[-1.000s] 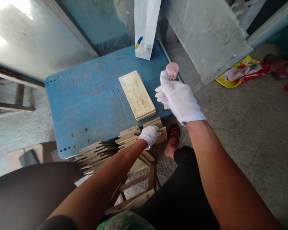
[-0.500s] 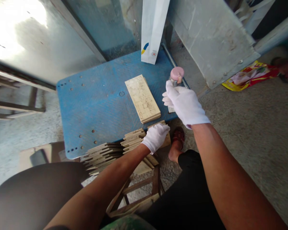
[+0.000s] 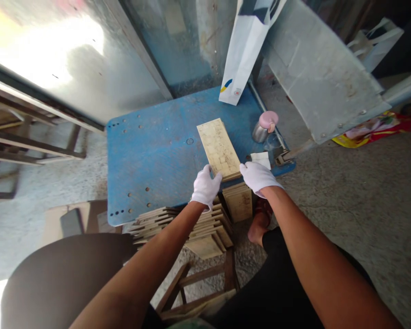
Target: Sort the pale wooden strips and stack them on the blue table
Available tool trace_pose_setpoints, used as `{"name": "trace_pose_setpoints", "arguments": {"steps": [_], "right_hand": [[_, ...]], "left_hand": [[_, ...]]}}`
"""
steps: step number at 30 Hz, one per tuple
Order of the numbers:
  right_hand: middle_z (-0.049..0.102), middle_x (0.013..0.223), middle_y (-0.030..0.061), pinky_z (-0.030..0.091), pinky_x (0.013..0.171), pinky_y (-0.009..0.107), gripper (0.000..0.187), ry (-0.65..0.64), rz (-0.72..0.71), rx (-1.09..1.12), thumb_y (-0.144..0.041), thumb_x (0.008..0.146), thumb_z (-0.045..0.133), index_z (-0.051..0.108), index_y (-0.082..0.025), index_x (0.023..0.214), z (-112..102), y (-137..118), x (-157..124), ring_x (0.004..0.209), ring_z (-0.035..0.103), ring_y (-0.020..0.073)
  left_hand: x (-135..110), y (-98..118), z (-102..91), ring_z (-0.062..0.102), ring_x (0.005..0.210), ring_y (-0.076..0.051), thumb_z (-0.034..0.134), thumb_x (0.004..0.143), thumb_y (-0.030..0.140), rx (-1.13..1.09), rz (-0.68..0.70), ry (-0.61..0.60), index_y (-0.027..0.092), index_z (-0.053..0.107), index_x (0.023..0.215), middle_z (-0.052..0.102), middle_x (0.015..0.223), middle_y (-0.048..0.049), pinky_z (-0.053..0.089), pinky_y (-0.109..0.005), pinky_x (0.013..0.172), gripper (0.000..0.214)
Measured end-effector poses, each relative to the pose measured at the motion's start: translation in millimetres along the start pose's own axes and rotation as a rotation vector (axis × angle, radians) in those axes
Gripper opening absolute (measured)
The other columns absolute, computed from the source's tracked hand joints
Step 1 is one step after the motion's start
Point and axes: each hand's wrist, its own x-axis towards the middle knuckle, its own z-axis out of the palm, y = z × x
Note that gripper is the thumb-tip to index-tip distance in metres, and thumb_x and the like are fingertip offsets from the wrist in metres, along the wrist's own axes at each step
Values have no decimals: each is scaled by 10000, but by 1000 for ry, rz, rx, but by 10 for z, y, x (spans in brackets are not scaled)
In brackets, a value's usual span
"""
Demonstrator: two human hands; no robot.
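Both my hands wear white gloves. My left hand (image 3: 205, 186) curls round the near left corner of a small stack of pale wooden boards (image 3: 219, 147) lying on the blue table (image 3: 150, 155). My right hand (image 3: 257, 176) grips the near right corner of the same stack. A steel bottle with a pink lid (image 3: 264, 126) stands on the table to the right, with nothing touching it. A white cloth (image 3: 261, 159) lies just beyond my right hand.
More wooden boards (image 3: 178, 224) are piled on a wooden stool (image 3: 198, 288) under the table's near edge. A white paper bag (image 3: 241, 55) leans at the table's far side. A grey metal panel (image 3: 322, 77) stands right. A colourful wrapper (image 3: 370, 130) lies on the concrete floor.
My right hand has left the pink-lidded bottle and come down to the board stack. My left hand rose from the lower pile to the same stack. The view shifted right.
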Motion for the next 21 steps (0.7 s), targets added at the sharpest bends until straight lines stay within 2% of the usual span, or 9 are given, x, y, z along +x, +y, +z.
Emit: {"name": "trace_pose_setpoints", "arguments": {"steps": [5,11,16,21], "right_hand": [[640,1135,190,406,793,282,435,-43,-24,-20,-357,981,278,626,-117,1080,103,-53,91,1068,589,242],[686,1000,155,396,689,266,452,-34,21,138,-416,950,327,661,-117,1013,131,-56,144,921,624,218],[686,815,105,372,577,263,451,-24,69,354,-457,915,377,691,-134,909,166,3,114,717,608,188],[687,791,103,430,627,246,449,-23,129,479,-451,932,387,686,-117,951,242,84,119,735,623,176]], "left_hand": [[121,57,-5,652,965,-193,579,815,378,-101,-44,-130,196,553,1134,679,1125,-80,503,-266,809,368],[79,56,83,637,1018,-155,605,820,330,-323,-97,-171,201,488,1229,660,1187,-63,494,-238,864,444],[-2,26,118,625,1054,-195,622,808,372,-222,-119,-175,205,366,1366,626,1240,-102,495,-282,872,636],[-151,45,183,624,1070,-212,603,810,410,-227,-152,-201,154,130,1488,608,1257,-144,490,-290,877,865]]}}
